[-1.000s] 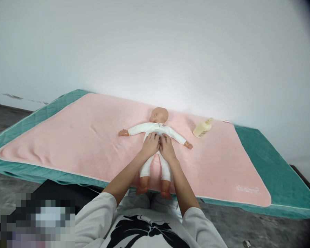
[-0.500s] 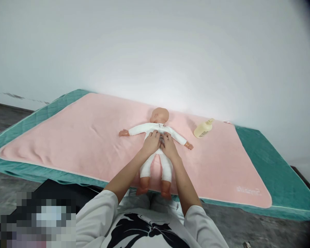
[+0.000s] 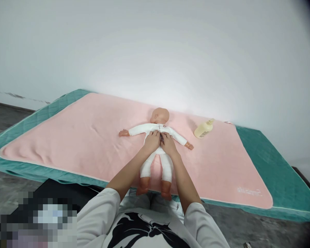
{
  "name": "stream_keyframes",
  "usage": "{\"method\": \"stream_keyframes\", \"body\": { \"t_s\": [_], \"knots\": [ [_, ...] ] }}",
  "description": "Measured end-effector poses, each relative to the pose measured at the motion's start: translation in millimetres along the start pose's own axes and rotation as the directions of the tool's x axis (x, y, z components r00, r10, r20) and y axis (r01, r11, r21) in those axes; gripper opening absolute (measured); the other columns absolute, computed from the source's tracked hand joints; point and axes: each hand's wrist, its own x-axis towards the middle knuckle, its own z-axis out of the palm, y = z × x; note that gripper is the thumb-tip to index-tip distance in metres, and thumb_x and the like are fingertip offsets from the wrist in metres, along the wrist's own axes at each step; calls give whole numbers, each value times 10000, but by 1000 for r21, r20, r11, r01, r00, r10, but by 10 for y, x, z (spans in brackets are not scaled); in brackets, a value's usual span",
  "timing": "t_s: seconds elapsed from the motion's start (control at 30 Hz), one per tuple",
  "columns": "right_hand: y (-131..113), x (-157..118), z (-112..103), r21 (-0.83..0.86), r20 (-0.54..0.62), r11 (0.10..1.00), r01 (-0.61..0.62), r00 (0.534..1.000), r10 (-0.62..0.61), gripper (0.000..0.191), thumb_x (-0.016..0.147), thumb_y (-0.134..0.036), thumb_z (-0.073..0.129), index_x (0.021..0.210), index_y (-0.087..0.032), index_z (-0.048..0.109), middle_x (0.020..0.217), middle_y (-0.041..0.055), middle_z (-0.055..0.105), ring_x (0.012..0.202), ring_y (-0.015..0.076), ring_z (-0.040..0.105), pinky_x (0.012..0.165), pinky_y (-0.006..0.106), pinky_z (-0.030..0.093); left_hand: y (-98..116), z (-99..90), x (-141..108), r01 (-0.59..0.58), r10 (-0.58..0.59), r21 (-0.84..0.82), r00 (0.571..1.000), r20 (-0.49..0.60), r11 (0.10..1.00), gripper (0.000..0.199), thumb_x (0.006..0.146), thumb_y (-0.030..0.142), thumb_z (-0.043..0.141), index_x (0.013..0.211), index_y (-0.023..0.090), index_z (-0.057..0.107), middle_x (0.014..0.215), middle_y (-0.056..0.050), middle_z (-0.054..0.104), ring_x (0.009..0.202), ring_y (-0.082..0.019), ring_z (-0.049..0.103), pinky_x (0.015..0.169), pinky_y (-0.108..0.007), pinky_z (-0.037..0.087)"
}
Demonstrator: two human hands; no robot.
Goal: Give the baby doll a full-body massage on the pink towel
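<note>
A baby doll [image 3: 158, 115] in a white suit lies on a pink blanket [image 3: 93, 137], arms spread and feet toward me. My left hand [image 3: 152, 142] and my right hand [image 3: 168, 144] rest side by side, palms down, on the doll's upper torso. The fingers lie flat and slightly apart and point toward the doll's head. Neither hand grips anything. The doll's chest is hidden under my hands.
A cream pump bottle [image 3: 203, 128] lies on its side on the blanket, right of the doll. The blanket covers a teal mat [image 3: 268, 158] set against a white wall. Dark floor lies in front of the mat's near edge.
Both hands have slid a little up the doll's torso, from the belly toward the chest. The doll and bottle have not moved.
</note>
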Motion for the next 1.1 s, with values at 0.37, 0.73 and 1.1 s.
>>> {"method": "stream_keyframes", "body": {
  "t_s": [0.37,0.73,1.1],
  "knots": [
    [-88,145,-105,-27,-32,1000,-2,999,1,512,819,-77,429,1318,-78,541,1343,195,547,1267,282,460,1100,454,346,94,-145,81,57,-56,15,998,-39,998,322,937,149,423,1230,109,548,1273,-173,565,1213,-281,472,943,-401,437],
    [1,174,41,1,8,997,-72,997,72,457,878,-128,406,1309,-101,554,1350,169,572,1243,260,512,1100,444,356,103,-100,104,77,-78,44,997,25,996,330,943,140,400,1225,110,570,1269,-167,586,1193,-282,508,969,-406,407],
    [56,265,15,-2,-26,1000,-13,1000,13,436,907,-128,380,1309,-105,548,1354,166,571,1269,258,473,1082,423,341,66,-107,131,73,-74,38,997,25,997,401,952,160,385,1331,113,509,1375,-161,530,1249,-285,469,989,-409,401]
  ]
}}
